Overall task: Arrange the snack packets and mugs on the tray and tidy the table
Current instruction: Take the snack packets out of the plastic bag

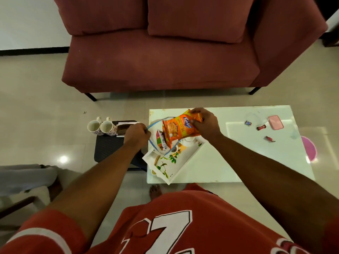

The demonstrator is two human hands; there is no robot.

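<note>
My right hand [205, 123] grips the top of an orange snack packet [178, 130] held over the white floral tray [185, 162] on the white table [238, 154]. My left hand [137, 134] pinches the blue-edged rim of a clear plastic bag [156, 128] that lies on the tray's far end. Another packet [162, 141] sits inside that bag, partly under the orange one. Two white patterned mugs [101, 127] stand side by side on a dark stool [108, 147] to the left of the table.
Small candy wrappers [261, 127] and a pink case [275, 122] lie on the table's far right. A maroon sofa [165, 52] stands behind the table. A box [122, 128] sits beside the mugs. My bare foot [156, 191] is near the table's front edge.
</note>
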